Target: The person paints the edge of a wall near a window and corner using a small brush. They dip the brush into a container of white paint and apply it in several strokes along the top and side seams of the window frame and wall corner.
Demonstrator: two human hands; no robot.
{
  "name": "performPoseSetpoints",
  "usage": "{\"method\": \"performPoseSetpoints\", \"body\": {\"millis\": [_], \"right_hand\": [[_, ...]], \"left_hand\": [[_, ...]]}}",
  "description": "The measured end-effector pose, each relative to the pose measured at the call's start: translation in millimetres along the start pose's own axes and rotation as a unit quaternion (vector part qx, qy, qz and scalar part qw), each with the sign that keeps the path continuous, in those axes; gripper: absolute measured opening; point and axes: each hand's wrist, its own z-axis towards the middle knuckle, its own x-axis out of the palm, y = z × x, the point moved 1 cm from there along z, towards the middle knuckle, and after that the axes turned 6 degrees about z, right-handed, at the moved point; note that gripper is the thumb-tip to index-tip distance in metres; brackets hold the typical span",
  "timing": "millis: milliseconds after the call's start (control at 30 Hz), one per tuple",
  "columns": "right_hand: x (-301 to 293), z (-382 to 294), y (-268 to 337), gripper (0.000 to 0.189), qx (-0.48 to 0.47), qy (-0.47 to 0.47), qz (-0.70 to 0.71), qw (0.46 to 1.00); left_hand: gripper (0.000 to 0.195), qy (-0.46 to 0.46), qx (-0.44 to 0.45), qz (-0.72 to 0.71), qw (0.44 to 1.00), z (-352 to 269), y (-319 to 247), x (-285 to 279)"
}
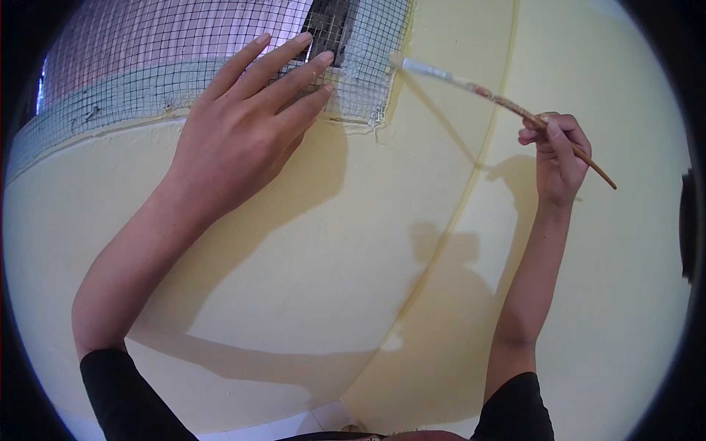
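A wire mesh [149, 47] spans an opening in the pale yellow wall [265, 286]. My left hand [248, 116] lies over the mesh's lower edge with fingers apart, its fingertips at the wires; nothing is in it. In my right hand [560, 149] is a long, thin paintbrush [485, 95], held by its paint-stained wooden handle. The brush points up and left, and its pale bristle tip is at the yellow edge right of the mesh. Whether the bristles touch the wall cannot be made out.
A wall corner [452, 215] runs down between two yellow wall faces. Behind the mesh are a dark upright piece [330, 27] and a pinkish corrugated surface. White floor tiles [300, 423] show at the bottom. A dark object [687, 226] juts in at the right rim.
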Motion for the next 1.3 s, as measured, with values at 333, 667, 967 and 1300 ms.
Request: {"method": "performPoseSetpoints", "body": {"millis": [333, 667, 967, 1300], "right_hand": [[-26, 7, 0, 0.013, -0.069, -0.096, 0.049, 0.992], [-17, -1, -4, 0.015, -0.024, -0.072, 0.055, 0.996], [-24, -1, -3, 0.017, 0.018, -0.027, 0.048, 0.998], [-27, -4, -4, 0.017, 0.021, -0.043, 0.054, 0.997]], "left_hand": [[0.026, 0.019, 0.010, -0.008, 1.000, 0, 9, -14], [0.027, 0.021, 0.016, -0.021, 0.999, 0, 8, -12], [0.024, 0.034, -0.003, -0.035, 0.999, 3, -1, -15], [0.024, 0.031, 0.005, -0.056, 0.998, 8, 5, -19]]}}
